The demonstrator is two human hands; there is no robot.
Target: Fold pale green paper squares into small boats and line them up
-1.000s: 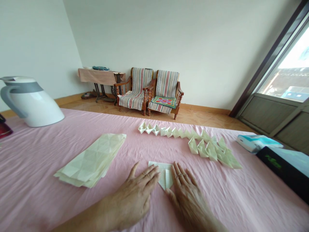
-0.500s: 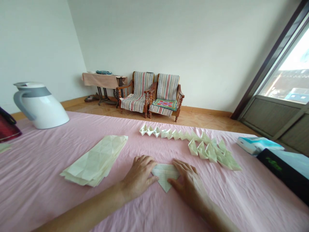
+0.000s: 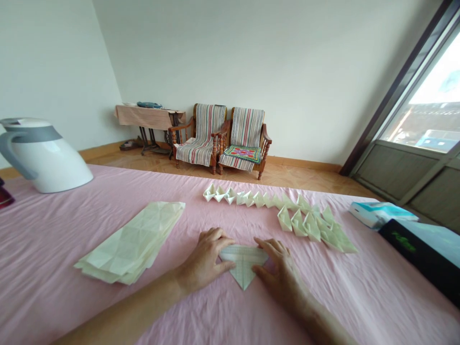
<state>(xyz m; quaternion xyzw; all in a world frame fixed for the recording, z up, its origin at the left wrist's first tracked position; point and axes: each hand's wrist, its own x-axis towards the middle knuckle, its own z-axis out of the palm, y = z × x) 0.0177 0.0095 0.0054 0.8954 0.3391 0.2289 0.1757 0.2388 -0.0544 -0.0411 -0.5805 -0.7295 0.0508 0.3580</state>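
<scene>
A pale green piece of folded paper (image 3: 243, 268) lies in front of me, its point towards me and its straight edge away. My left hand (image 3: 208, 254) grips its left corner, thumb on top and fingers curled at the far edge. On the opposite corner, my right hand (image 3: 278, 263) pinches the paper in the same way. A centre crease runs down to the point. To the left is a stack of creased paper sheets (image 3: 131, 242). Beyond my hands, several folded paper boats (image 3: 257, 199) stand in a row, with more paper boats (image 3: 300, 224) nearer on the right.
A pink cloth (image 3: 201, 311) covers the surface. A white and grey jug (image 3: 57, 160) stands at the far left. At the right lie a blue and white packet (image 3: 381, 213) and a black box (image 3: 413, 249). Two wooden chairs (image 3: 244, 136) stand by the wall.
My fingers have curled more around the corners of the folded paper, and more of its surface and centre crease shows. The view has turned slightly to the right.
</scene>
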